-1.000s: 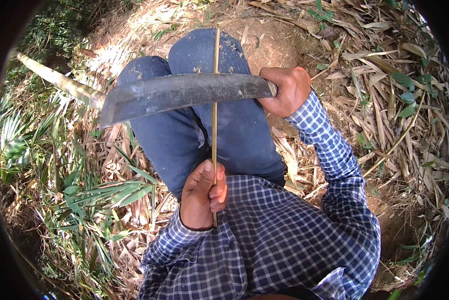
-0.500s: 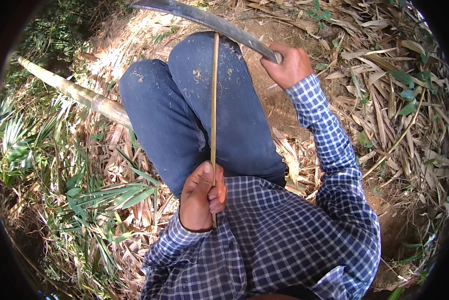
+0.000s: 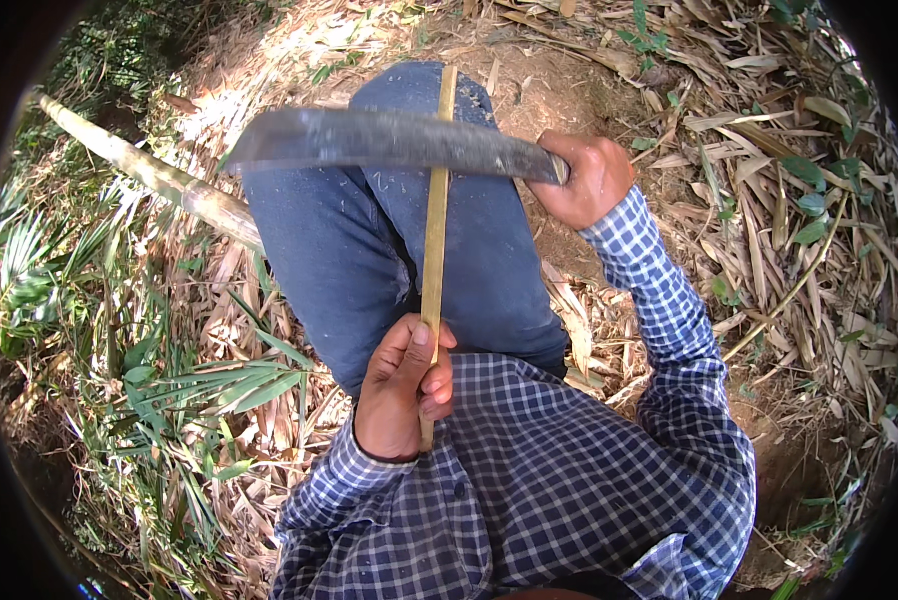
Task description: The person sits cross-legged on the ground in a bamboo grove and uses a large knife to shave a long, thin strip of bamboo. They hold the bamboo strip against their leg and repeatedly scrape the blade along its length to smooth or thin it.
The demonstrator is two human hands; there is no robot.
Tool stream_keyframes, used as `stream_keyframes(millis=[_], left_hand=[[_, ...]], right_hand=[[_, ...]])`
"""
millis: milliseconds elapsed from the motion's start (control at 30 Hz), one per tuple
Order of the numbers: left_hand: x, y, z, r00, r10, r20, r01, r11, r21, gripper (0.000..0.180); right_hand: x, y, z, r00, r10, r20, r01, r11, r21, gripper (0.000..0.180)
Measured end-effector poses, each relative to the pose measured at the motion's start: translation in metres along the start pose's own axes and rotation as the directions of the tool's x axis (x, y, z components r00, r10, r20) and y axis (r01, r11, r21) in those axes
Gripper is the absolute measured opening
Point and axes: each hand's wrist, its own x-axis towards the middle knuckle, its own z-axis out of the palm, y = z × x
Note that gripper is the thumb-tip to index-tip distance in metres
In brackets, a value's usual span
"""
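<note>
Between the thumb and curled fingers of my left hand is a thin, flat bamboo strip. It runs away from me over my right thigh, and its short lower end pokes out below the fist against my shirt. My right hand is closed round the handle end of a long, curved machete. The dark blade reaches leftward across the strip above my knees, blurred toward its tip. Whether its edge touches the strip I cannot tell.
My legs in blue trousers are bent in front, with small shavings on the knee. A bamboo pole slants in from the left up to my leg. Dry leaves and green fronds cover the ground.
The machete has come nearer to my body and now crosses the strip's upper part. My left hand has turned the strip so a wider face shows, its far end leaning slightly right.
</note>
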Motion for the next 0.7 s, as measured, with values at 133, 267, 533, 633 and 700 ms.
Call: stream_keyframes(millis=[133, 267, 533, 633, 700], left_hand=[[0.001, -0.005, -0.006, 0.999, 0.027, 0.027, -0.027, 1.0, -0.009, 0.028], [0.0, -0.003, -0.008, 0.999, 0.032, 0.041, -0.031, 0.999, -0.015, 0.03], [-0.002, -0.003, -0.007, 1.0, -0.003, 0.011, 0.003, 1.0, -0.017, 0.031], [-0.002, 0.003, -0.009, 1.0, 0.018, 0.008, -0.018, 0.999, -0.05, 0.033], [0.001, 0.009, -0.005, 0.996, 0.059, -0.061, -0.063, 0.996, -0.064, 0.036]], right_hand=[[0.004, 0.005, 0.006, 0.995, -0.098, -0.013, 0.098, 0.995, 0.013, 0.021], [0.018, 0.012, 0.01, 0.993, 0.115, -0.02, -0.114, 0.993, 0.03, 0.023], [0.036, 0.043, 0.019, 0.973, 0.228, -0.016, -0.228, 0.974, 0.016, 0.028], [0.034, 0.053, 0.017, 0.958, 0.287, -0.029, -0.286, 0.958, 0.032, 0.029], [0.012, 0.043, 0.018, 0.976, 0.209, -0.057, -0.201, 0.972, 0.122, 0.025]])
